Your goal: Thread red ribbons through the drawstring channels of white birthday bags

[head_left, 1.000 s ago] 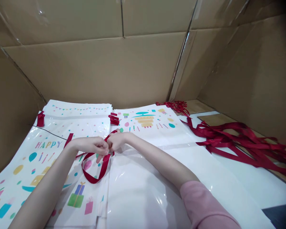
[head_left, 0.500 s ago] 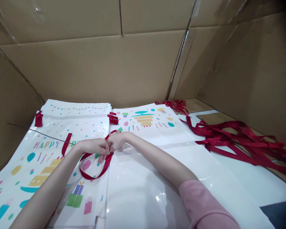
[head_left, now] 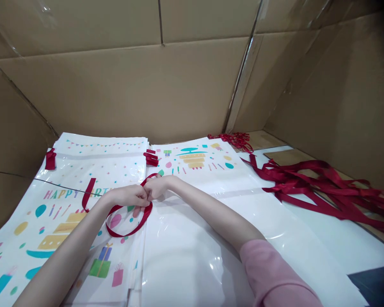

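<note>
My left hand and my right hand meet over the inner edges of two stacks of printed gift bags. Both are closed, fingers pressed together, on a dark red ribbon that hangs in a loop below my left hand. A further length of ribbon curves up around my right fingers. The exact grip point is hidden by the fingers. A thin dark wire-like rod runs out leftward from behind my left wrist. Beneath lie the left bag, lettered "HAPPY BIRTHDAY", and the right bag, largely plain white.
A heap of loose red ribbons lies at the right, and a smaller red bundle sits behind. Red ribbon ends stick out at the bags' edges. Cardboard walls enclose the back and sides. Something dark lies at lower right.
The hands stay together on the ribbon, with only a slight shift. The lower loop is drawn a little upward, and the rod's far end has swung slightly left and down.
</note>
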Demonstrator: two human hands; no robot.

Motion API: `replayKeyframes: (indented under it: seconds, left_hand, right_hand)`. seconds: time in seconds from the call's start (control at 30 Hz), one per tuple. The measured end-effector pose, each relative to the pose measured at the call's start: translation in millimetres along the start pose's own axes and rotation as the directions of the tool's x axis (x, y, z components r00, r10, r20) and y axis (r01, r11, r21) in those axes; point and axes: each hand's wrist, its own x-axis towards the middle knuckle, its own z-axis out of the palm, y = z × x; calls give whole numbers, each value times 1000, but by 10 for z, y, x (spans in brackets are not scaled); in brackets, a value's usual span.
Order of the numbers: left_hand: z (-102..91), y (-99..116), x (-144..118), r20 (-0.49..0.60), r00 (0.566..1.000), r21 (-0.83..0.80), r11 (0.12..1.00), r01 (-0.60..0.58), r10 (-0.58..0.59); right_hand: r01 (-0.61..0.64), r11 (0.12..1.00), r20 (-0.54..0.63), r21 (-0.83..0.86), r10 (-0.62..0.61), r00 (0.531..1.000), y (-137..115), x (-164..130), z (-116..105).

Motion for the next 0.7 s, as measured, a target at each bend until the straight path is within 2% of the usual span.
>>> replayKeyframes:
  seconds: [0.37, 0.57, 0.7]
  left_hand:
    - [16, 17, -10, -52, 998, 80, 996, 31, -27]
    - [19, 44, -12, -52, 998, 45, 998, 40, -37]
    - [33, 69, -9, -84, 994, 88, 993, 81, -74]
  right_hand:
    - [13, 1000, -7, 28, -13, 1000, 55, 28, 15]
    - [-13, 999, -2, 29, 13, 1000, 40, 0, -3]
    - [-13, 999, 0, 51, 13, 1000, 41, -7, -3]
